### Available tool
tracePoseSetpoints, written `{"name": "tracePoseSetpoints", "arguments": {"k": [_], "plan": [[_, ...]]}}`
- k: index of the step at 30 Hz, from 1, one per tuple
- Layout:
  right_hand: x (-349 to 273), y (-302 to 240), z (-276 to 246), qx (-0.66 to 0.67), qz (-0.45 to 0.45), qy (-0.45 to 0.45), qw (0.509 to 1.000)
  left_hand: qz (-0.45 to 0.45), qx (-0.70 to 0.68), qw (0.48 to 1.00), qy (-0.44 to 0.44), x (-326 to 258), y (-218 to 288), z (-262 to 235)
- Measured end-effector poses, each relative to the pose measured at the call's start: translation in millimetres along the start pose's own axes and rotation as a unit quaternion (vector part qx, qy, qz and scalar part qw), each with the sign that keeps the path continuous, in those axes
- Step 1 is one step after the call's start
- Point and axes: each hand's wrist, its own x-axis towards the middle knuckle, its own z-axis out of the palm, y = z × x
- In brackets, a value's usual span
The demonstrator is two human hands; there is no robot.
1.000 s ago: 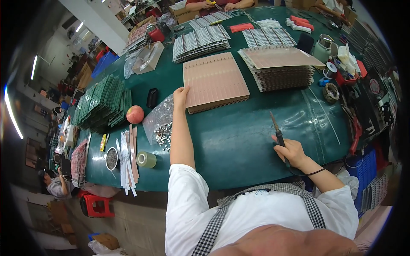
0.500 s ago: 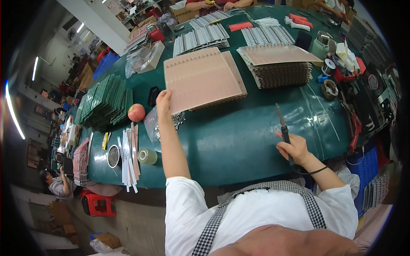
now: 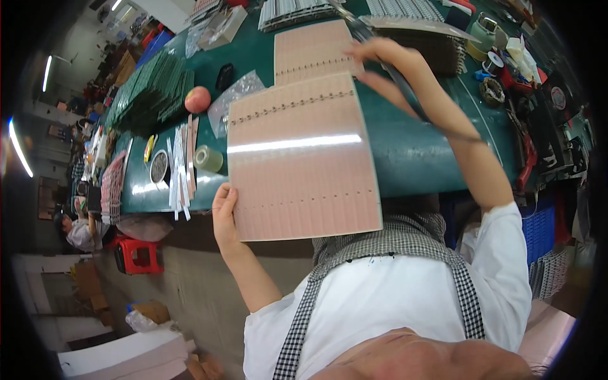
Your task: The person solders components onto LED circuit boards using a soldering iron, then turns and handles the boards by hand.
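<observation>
A large pinkish circuit board panel (image 3: 297,171) is tilted up over the table's front edge. A row of small metal pins crosses its far part, and a line of dots runs near its close edge. My left hand (image 3: 225,209) grips its near left edge, thumb on top. Beyond the panel's far right corner, my right hand (image 3: 386,57) is closed around a soldering iron (image 3: 362,28), which points up and away; motion blurs both. The iron's dark cord hangs along my right forearm. A second pinkish panel (image 3: 310,47) lies flat behind the held one.
Left on the green table (image 3: 418,158) are a stack of green boards (image 3: 149,95), an apple (image 3: 197,100), a tape roll (image 3: 208,158), pale strips (image 3: 179,171) and a cup of small parts (image 3: 159,166). A solder wire spool (image 3: 493,63) stands at right.
My left hand has drawn a panel off the pile toward my body and tilted it up. My right hand has swung forward and left with the soldering iron, to behind the panel's far corner.
</observation>
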Motion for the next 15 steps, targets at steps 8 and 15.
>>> {"name": "tracePoseSetpoints", "arguments": {"k": [8, 15], "plan": [[25.4, 57.5, 32.0, -0.006, 0.088, -0.214, 0.973, 0.009, -0.073, 0.997, -0.014, -51.5, -8.8, 32.0], [24.2, 27.9, 21.1, 0.057, 0.172, -0.231, 0.956, 0.042, -0.048, 0.998, 0.010, -65.6, 5.8, 35.3]]}}
